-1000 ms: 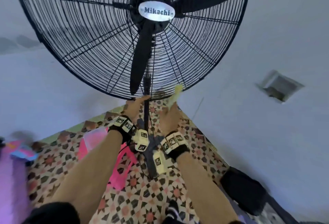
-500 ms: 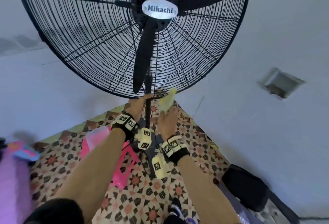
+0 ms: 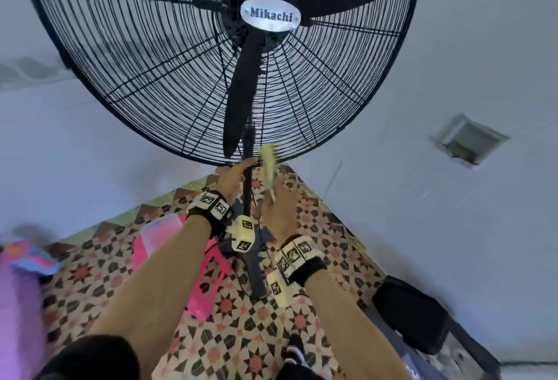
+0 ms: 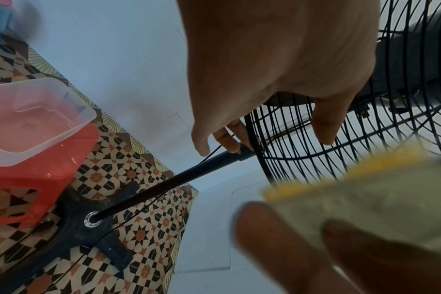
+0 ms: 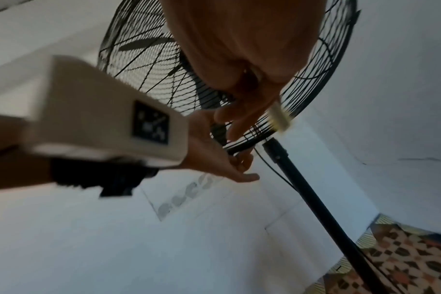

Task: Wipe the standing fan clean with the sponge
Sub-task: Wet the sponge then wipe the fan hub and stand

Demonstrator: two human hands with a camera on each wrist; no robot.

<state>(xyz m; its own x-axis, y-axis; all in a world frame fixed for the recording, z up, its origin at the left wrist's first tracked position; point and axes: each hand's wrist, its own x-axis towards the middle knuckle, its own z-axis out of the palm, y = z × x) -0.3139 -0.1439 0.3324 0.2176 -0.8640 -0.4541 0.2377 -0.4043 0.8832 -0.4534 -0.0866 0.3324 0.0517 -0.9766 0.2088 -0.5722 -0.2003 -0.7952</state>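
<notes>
A large black standing fan (image 3: 187, 71) with a wire grille and a Mikachi badge fills the top of the head view. Its pole (image 3: 247, 198) drops to a cross base (image 3: 256, 271). My left hand (image 3: 234, 173) grips the grille's bottom rim just left of the pole; the left wrist view shows the thumb (image 4: 325, 127) in front of the wires and the fingers (image 4: 227, 139) behind. My right hand (image 3: 277, 207) holds a yellow-green sponge (image 3: 268, 165) edge-on against the bottom rim, right of the pole. The sponge (image 5: 280, 117) also touches the wires in the right wrist view.
A clear plastic tub (image 4: 30, 119) sits on a pink-red stool (image 3: 208, 283) left of the fan base. A black bag-like object (image 3: 410, 313) lies by the right wall, below a wall vent (image 3: 468, 141). A thin cord (image 5: 272, 169) runs beside the pole. The floor is patterned tile.
My right hand has slid the sponge left along the bottom rim, closer to the pole. My left hand keeps its grip on the rim.
</notes>
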